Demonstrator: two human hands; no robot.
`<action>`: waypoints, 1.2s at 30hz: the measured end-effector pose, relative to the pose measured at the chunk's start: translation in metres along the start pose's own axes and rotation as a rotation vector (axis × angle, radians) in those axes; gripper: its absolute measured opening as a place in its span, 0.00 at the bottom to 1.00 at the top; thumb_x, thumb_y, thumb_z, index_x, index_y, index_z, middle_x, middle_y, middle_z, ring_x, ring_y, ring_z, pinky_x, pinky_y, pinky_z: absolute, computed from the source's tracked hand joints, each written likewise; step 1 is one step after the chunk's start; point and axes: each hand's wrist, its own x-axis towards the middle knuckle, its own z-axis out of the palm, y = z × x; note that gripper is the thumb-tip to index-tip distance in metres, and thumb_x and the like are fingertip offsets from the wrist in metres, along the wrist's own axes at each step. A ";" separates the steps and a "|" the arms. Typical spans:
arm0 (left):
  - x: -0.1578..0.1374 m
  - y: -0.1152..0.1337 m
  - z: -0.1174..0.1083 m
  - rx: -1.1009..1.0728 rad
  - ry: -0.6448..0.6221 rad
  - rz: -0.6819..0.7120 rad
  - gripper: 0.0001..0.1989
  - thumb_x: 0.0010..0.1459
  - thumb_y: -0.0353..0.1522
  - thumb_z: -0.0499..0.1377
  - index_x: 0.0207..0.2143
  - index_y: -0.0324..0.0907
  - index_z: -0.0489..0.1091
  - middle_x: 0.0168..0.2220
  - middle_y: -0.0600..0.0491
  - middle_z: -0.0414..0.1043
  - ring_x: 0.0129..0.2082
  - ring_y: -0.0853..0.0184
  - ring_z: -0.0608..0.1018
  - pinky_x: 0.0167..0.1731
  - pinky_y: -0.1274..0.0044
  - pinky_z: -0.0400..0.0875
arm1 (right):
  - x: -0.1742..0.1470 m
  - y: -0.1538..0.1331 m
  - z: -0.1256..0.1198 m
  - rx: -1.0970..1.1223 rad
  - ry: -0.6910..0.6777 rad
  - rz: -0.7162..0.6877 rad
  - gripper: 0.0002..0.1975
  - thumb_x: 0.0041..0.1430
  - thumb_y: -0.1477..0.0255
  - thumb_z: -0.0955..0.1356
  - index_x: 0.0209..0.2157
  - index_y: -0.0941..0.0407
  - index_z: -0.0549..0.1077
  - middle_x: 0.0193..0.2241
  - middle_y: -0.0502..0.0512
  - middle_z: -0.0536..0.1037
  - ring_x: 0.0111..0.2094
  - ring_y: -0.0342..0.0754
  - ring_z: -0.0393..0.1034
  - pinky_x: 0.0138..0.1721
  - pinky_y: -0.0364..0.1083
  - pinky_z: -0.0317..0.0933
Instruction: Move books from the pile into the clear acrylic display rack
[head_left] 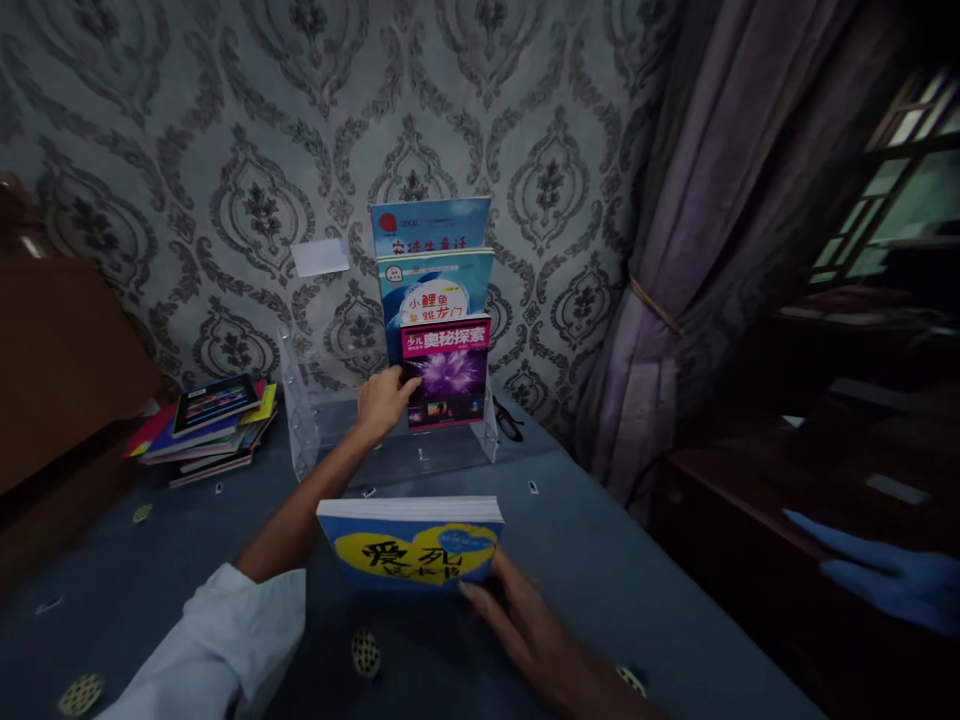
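My right hand [517, 615] grips the lower right corner of a blue book [360, 580] with a yellow heart-shaped patch on its cover. The book is held upright above the table, its white page edges facing up. My left hand [386, 402] reaches forward to the left edge of a magenta and purple book [450, 375], with thumb and fingers closed on it. That book leans in the lower tier of a clear acrylic stand [304, 440]. Behind it, in higher tiers, stand a teal book [435, 275] and a light blue book [431, 215].
A pile of books [217, 420] lies on the table [570, 560] at the left, beside a brown box-like object [67, 350]. Dark glasses [508, 420] rest right of the stand. A white label [321, 257] is at the stand's upper left. A tied curtain [660, 260] hangs at the right.
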 end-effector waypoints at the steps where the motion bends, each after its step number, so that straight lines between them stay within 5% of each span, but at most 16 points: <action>1: 0.000 0.000 0.000 0.003 -0.004 -0.002 0.15 0.67 0.44 0.54 0.37 0.43 0.74 0.37 0.46 0.81 0.41 0.57 0.81 0.36 0.74 0.67 | 0.001 0.001 0.001 0.016 -0.001 -0.006 0.16 0.68 0.58 0.62 0.49 0.51 0.73 0.37 0.55 0.79 0.34 0.49 0.74 0.38 0.46 0.71; 6: -0.001 -0.005 -0.006 -0.038 0.018 0.014 0.13 0.65 0.43 0.56 0.38 0.43 0.74 0.35 0.48 0.80 0.40 0.57 0.80 0.36 0.73 0.67 | 0.004 0.001 0.003 0.099 -0.014 0.013 0.16 0.68 0.58 0.63 0.48 0.53 0.71 0.36 0.55 0.78 0.35 0.48 0.73 0.36 0.45 0.70; 10: -0.024 -0.024 -0.015 -0.426 -0.059 0.103 0.14 0.61 0.43 0.59 0.42 0.42 0.72 0.28 0.53 0.76 0.27 0.65 0.77 0.29 0.76 0.66 | 0.007 -0.007 0.003 0.150 -0.018 0.017 0.14 0.68 0.59 0.63 0.44 0.54 0.71 0.35 0.53 0.77 0.32 0.46 0.71 0.34 0.45 0.69; 14: -0.090 -0.064 -0.024 -1.029 -0.423 -0.028 0.28 0.56 0.57 0.58 0.43 0.42 0.73 0.30 0.51 0.77 0.24 0.66 0.76 0.20 0.80 0.62 | 0.009 -0.011 0.003 0.178 -0.008 0.009 0.12 0.67 0.60 0.63 0.41 0.53 0.69 0.33 0.52 0.75 0.31 0.46 0.70 0.34 0.45 0.68; 17: -0.153 -0.090 -0.030 -1.275 -0.613 -0.180 0.36 0.54 0.64 0.52 0.38 0.42 0.76 0.28 0.48 0.77 0.19 0.69 0.70 0.19 0.78 0.64 | 0.012 -0.010 0.004 0.213 0.010 0.004 0.13 0.66 0.58 0.64 0.39 0.53 0.69 0.32 0.51 0.75 0.29 0.45 0.68 0.32 0.45 0.67; 19: -0.187 -0.095 -0.034 -1.335 -0.646 -0.137 0.38 0.52 0.65 0.53 0.42 0.42 0.76 0.31 0.47 0.77 0.24 0.66 0.74 0.23 0.77 0.69 | 0.013 -0.007 0.006 0.226 0.020 0.009 0.14 0.66 0.57 0.64 0.40 0.53 0.69 0.32 0.51 0.74 0.28 0.45 0.68 0.31 0.45 0.68; 23: -0.220 -0.082 -0.033 -1.097 -0.610 -0.050 0.25 0.59 0.51 0.61 0.51 0.45 0.72 0.42 0.48 0.76 0.40 0.60 0.77 0.39 0.73 0.73 | 0.014 -0.003 0.009 0.214 0.040 0.031 0.14 0.65 0.56 0.64 0.36 0.53 0.67 0.32 0.51 0.73 0.29 0.46 0.68 0.30 0.45 0.68; 29: -0.200 -0.051 -0.026 -0.824 -0.400 0.076 0.16 0.65 0.45 0.54 0.42 0.44 0.72 0.37 0.51 0.75 0.35 0.61 0.75 0.41 0.71 0.72 | 0.021 0.000 -0.008 0.140 0.089 -0.007 0.15 0.65 0.55 0.64 0.39 0.53 0.68 0.29 0.50 0.73 0.28 0.46 0.70 0.32 0.47 0.69; 33: -0.149 -0.027 -0.033 -0.740 -0.290 0.267 0.12 0.65 0.39 0.53 0.44 0.44 0.71 0.35 0.51 0.76 0.42 0.57 0.77 0.47 0.69 0.71 | 0.058 -0.001 -0.044 0.066 0.208 -0.130 0.17 0.64 0.53 0.65 0.42 0.51 0.69 0.31 0.52 0.75 0.30 0.51 0.71 0.33 0.50 0.70; 36: -0.095 -0.012 -0.042 -0.661 -0.175 0.375 0.12 0.65 0.35 0.53 0.49 0.43 0.68 0.44 0.48 0.77 0.47 0.56 0.77 0.49 0.68 0.70 | 0.104 -0.008 -0.077 -0.003 0.298 -0.247 0.18 0.62 0.51 0.67 0.42 0.51 0.68 0.33 0.53 0.75 0.30 0.52 0.72 0.32 0.52 0.70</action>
